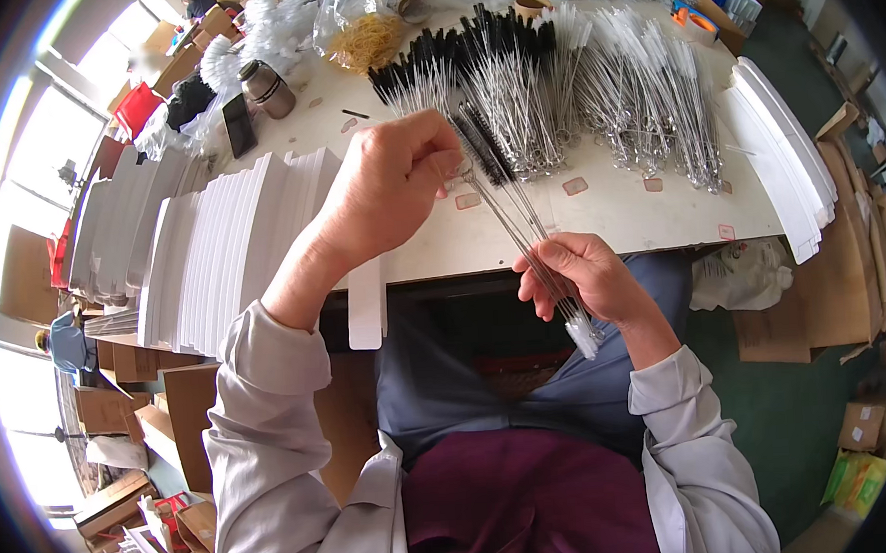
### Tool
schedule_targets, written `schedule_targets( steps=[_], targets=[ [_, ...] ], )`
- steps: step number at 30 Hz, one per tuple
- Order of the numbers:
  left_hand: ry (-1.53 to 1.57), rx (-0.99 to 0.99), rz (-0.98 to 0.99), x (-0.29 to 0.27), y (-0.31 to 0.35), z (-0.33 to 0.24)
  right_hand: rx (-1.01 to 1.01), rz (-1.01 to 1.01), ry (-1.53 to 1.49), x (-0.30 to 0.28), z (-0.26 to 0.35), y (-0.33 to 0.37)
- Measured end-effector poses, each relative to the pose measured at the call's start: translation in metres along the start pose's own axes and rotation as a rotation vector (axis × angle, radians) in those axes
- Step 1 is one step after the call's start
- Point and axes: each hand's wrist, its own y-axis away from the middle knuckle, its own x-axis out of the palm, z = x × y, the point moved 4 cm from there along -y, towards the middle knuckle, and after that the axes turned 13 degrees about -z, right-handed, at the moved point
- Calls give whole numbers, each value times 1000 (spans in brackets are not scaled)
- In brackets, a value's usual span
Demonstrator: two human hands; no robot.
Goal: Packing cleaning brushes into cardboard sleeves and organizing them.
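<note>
My right hand point(585, 279) is closed around a small bundle of thin wire-handled brushes point(520, 217) above my lap. Black bristle heads point up and away at the bundle's far end, while a white bristle head sticks out below my fingers. Beside the far end, my left hand point(388, 184) is closed in a pinch, its fingertips next to a wire end of the bundle. Whatever lies between those fingertips is hidden. Just beyond lie piles of black-bristled brushes point(509, 93) and white-bristled brushes point(649, 95) on the table point(416, 248).
Stacks of folded white boxes point(226, 248) fill the table's left side; more white boxes point(782, 149) lie at the right edge. One white box point(367, 305) overhangs the front edge. A phone point(240, 126), a flask point(268, 89), rubber bands point(364, 44) and a tape dispenser point(693, 25) sit farther back.
</note>
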Motion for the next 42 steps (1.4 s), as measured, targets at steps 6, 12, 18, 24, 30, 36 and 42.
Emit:
schedule_targets(
  steps=[6, 12, 18, 24, 30, 36, 42],
  targets=[
    [-126, 139, -127, -9, 8, 17, 21, -19, 169, 5, -8, 9],
    [-37, -174, -92, -9, 13, 39, 9, -70, 281, 11, -10, 17],
    [18, -180, -120, -5, 21, 51, -49, -116, 293, 13, -15, 20],
    [71, -235, -162, 0, 28, 58, -164, -118, 274, 9, -24, 18],
    [72, -136, -314, 5, 48, 61, -71, -185, 270, 9, -30, 20],
    [-356, 672, -279, 12, 76, 36, 39, -168, 177, 12, -32, 25],
    [-461, 451, -314, 8, 99, 48, -30, -173, 247, 10, -39, 23]
  ],
)
